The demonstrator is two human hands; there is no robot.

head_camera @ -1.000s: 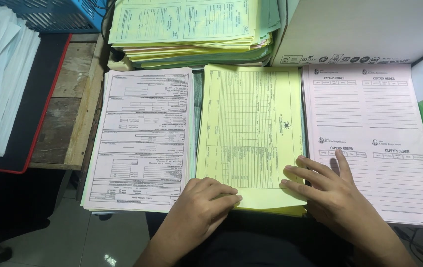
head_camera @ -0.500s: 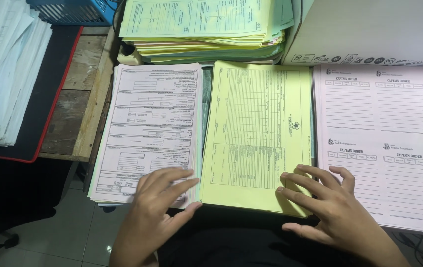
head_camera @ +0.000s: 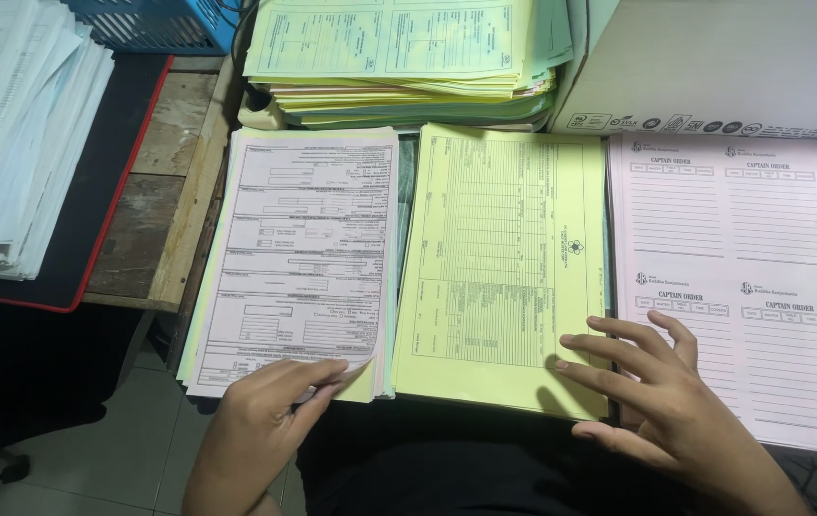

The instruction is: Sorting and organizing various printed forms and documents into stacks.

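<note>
While the head camera looks straight down, the left hand pinches the lower right corner of the top sheet on the stack of white printed forms, curling that corner up between thumb and fingers. That stack lies at the near left of the tabletop, its lower edge hanging past the worn wooden rim. Just beside it sits the pile of pale yellow lined sheets, and the right hand rests flat there, fingers spread across the yellow pile's lower right corner and the edge of the pink ruled order pads. Behind them stands a tall heap of yellow and green forms, with a white cardboard box to its right.
</note>
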